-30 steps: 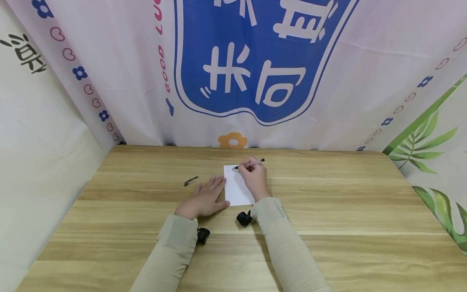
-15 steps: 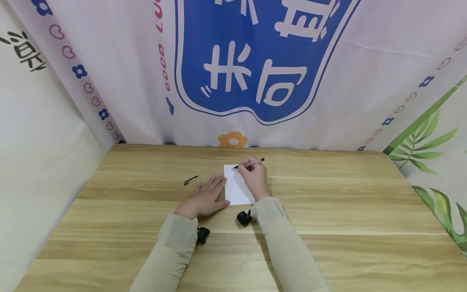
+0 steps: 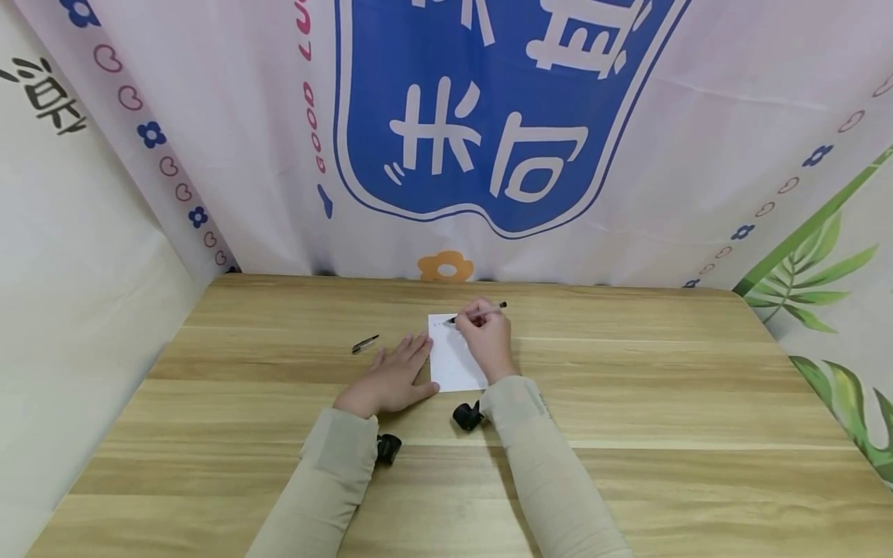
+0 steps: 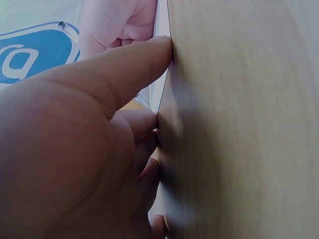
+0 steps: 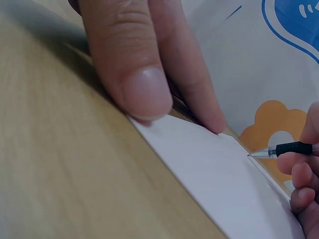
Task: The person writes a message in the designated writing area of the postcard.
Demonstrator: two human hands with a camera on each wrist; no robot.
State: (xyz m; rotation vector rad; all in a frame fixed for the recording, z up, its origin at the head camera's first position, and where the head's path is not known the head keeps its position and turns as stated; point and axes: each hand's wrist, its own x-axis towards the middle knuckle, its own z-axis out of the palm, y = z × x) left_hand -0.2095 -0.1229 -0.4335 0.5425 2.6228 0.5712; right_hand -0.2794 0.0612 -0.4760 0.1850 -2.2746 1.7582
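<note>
A small white sheet of paper [image 3: 455, 363] lies on the wooden table, with a few tiny marks along its top edge. My right hand [image 3: 486, 341] pinches a pen [image 3: 491, 309] with a black grip; in the right wrist view the pen's tip is right at the paper near its far edge. My left hand [image 3: 391, 381] lies with fingers spread, its thumb and fingertips on the paper's left edge. The left wrist view shows the left thumb [image 4: 134, 67] reaching over the paper's edge, with the right hand behind it.
A pen cap or short pen [image 3: 365, 345] lies left of the paper. Black wrist cameras [image 3: 467, 418] sit beside both cuffs. The wooden table [image 3: 663, 403] ends at a printed curtain [image 3: 279, 248] at the back.
The pen tip has shifted very slightly along the top of the paper, where faint marks show. The left hand stays in place.
</note>
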